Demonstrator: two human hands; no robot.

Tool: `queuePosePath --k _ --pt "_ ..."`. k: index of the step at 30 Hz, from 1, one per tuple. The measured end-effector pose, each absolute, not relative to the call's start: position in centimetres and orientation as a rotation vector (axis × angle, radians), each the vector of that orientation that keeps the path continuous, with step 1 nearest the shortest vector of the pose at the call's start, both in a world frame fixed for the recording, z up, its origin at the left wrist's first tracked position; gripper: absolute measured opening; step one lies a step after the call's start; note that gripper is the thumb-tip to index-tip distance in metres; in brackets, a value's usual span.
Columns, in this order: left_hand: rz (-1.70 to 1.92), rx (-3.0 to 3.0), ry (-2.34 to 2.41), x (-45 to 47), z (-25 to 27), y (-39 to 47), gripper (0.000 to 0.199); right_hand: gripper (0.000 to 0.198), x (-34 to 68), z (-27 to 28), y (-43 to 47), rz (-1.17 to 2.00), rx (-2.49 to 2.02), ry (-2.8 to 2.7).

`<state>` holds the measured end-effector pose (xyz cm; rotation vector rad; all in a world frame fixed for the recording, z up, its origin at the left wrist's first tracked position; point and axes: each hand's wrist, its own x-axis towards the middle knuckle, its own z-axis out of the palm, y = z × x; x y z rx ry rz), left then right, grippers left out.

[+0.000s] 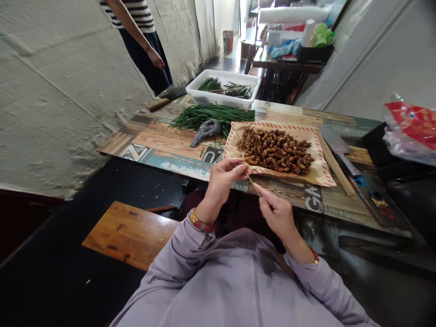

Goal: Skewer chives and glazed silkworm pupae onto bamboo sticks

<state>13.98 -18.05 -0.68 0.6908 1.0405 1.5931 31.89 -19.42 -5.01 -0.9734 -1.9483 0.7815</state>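
My right hand point(276, 213) is closed round the lower part of a thin wooden skewer point(251, 178), which slants up and left. At the skewer's upper end, my left hand point(223, 181) is pinched shut. A small dark bit shows between its fingertips, but the fingers mostly cover it. Just beyond both hands, a heap of glossy dark brown, curled food pieces point(277, 152) lies on a paper-lined tray point(322, 170) with a red-striped edge.
Behind the tray are a bundle of green chives point(211, 113), a crumpled grey cloth point(206, 131) and a white tub point(223, 101) of greens and sticks. A cleaver point(335, 139) and a phone point(378, 200) lie right. A wooden stool point(129, 234) stands left; a person point(143, 41) stands beyond.
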Motion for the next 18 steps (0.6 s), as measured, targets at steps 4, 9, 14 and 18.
queuePosePath --k 4,9,14,18 --pt "1.561 0.705 1.008 14.0 -0.5 -18.6 0.033 0.038 32.3 -5.5 -19.3 0.805 -0.969 -1.944" --pt "1.519 0.706 0.946 13.9 -0.1 -19.5 0.032 0.038 33.3 -5.6 -19.5 0.843 -0.967 -1.962" --pt "1.539 0.688 0.91 14.3 0.5 -20.1 0.033 0.036 33.9 -5.8 -19.4 0.843 -0.941 -1.986" --pt "1.542 0.679 0.906 14.5 0.8 -20.6 0.026 0.033 34.0 -6.1 -19.4 0.828 -0.923 -1.992"
